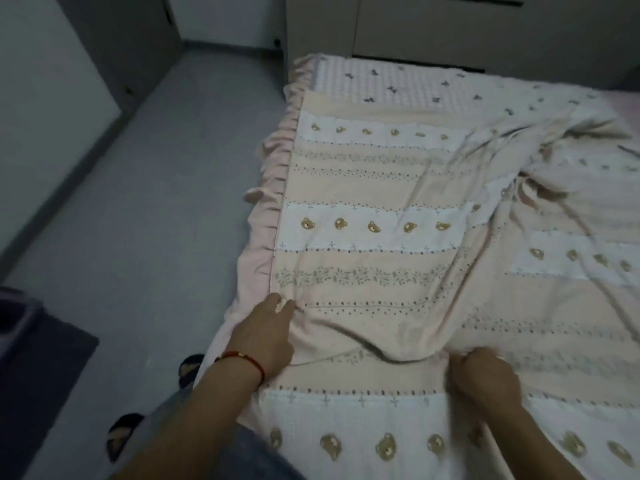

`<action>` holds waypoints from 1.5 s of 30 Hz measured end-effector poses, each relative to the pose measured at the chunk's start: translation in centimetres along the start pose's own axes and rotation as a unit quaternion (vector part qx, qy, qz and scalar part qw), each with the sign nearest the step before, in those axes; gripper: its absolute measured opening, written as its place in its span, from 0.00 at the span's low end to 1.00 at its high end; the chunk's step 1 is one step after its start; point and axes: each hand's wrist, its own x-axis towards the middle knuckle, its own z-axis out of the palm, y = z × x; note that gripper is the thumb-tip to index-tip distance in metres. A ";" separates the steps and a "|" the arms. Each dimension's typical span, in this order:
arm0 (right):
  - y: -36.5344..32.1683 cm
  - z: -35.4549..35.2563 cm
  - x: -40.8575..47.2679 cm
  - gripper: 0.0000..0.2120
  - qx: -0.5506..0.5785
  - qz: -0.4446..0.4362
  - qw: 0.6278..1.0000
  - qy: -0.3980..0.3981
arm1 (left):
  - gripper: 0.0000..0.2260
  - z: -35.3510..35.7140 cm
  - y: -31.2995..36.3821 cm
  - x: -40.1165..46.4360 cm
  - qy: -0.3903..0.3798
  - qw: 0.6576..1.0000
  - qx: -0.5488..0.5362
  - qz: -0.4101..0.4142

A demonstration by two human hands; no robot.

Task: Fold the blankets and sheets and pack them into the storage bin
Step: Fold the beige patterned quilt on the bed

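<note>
Peach and white cotton fills the right and centre of the head view: a bear-print blanket (374, 230) lies spread over the bed, striped with bands of small bear faces, leaf sprigs and dots. Its near part is doubled back on itself, with a soft folded edge sagging between the two hands in the lower centre, and its right side is rumpled into creases toward the upper right. Beneath it a pink checked sheet (388, 83) with dark bow prints shows along the top of the bed, with a pink ruffled edge (273, 174) hanging down the bed's left side.

At the far left edge, just below the middle, a dark container (15, 320) stands on the grey floor (145, 209); only a corner shows, and its contents cannot be made out.

Low in the frame, the left hand (266, 336) reaches forward with a red string bracelet (242, 360) at the wrist, its fingertips pinching the blanket's left edge beside the ruffle. Further right, the right hand (485, 375) is curled knuckles-up, gripping a bunch of the folded layer. Two dark slippers (121, 434) show at the lower left, on the floor beside the bed.
</note>
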 end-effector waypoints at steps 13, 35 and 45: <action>-3.2 -1.7 -0.6 0.20 -0.168 -0.488 0.820 0.245 | 0.18 1.9 2.3 -5.5 0.146 0.958 0.239 0.061; 4.1 -5.8 8.2 0.16 0.180 -0.410 0.869 0.208 | 0.21 0.9 17.0 -3.0 0.054 0.958 0.281 0.008; 14.8 -12.1 21.6 0.18 0.321 -0.164 0.921 0.148 | 0.18 6.0 33.8 11.5 0.055 0.945 0.105 0.306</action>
